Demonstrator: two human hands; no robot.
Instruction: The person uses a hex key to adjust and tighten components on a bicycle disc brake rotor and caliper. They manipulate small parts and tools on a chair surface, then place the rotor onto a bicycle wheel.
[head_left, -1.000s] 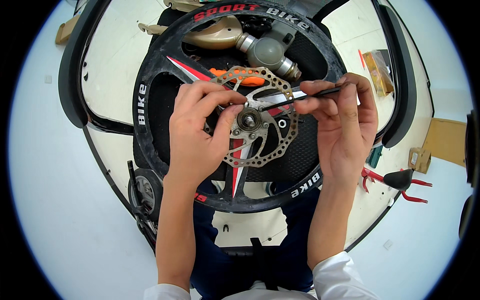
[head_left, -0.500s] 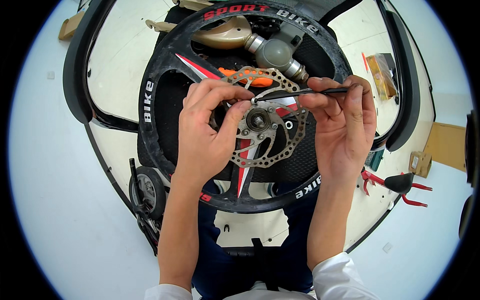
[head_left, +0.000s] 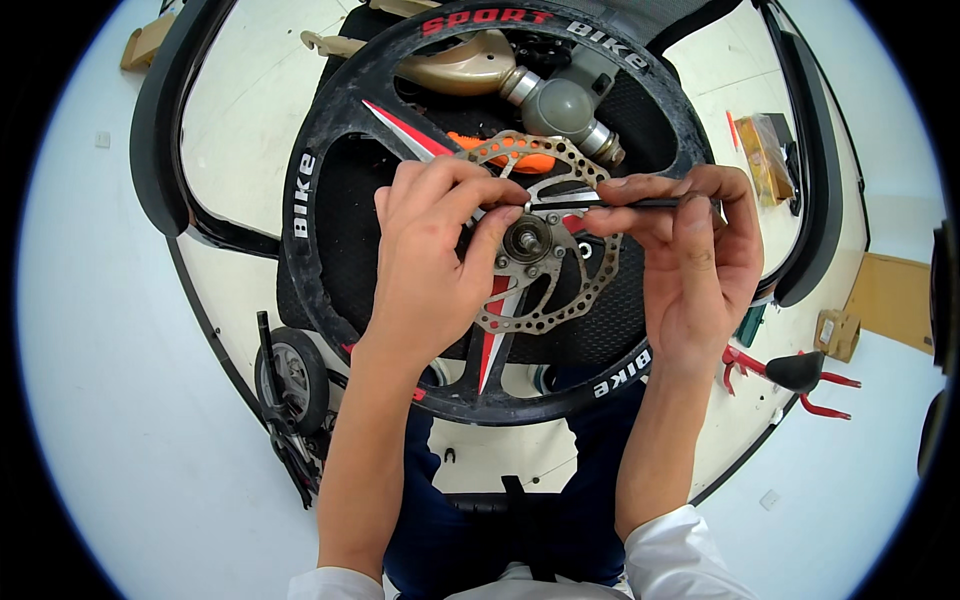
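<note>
Your left hand (head_left: 425,245) and right hand (head_left: 700,250) are apart above the wheel (head_left: 489,352), its disc (head_left: 543,325) around the hub (head_left: 529,240); right grips a black rod (head_left: 562,205), left pinches a silver piece (head_left: 528,208) just beyond the hub. You seem to be fitting them together; next calls for steady alignment.

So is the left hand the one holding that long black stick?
No, the right hand holds the black stick, and its tip points toward the left hand.
</note>
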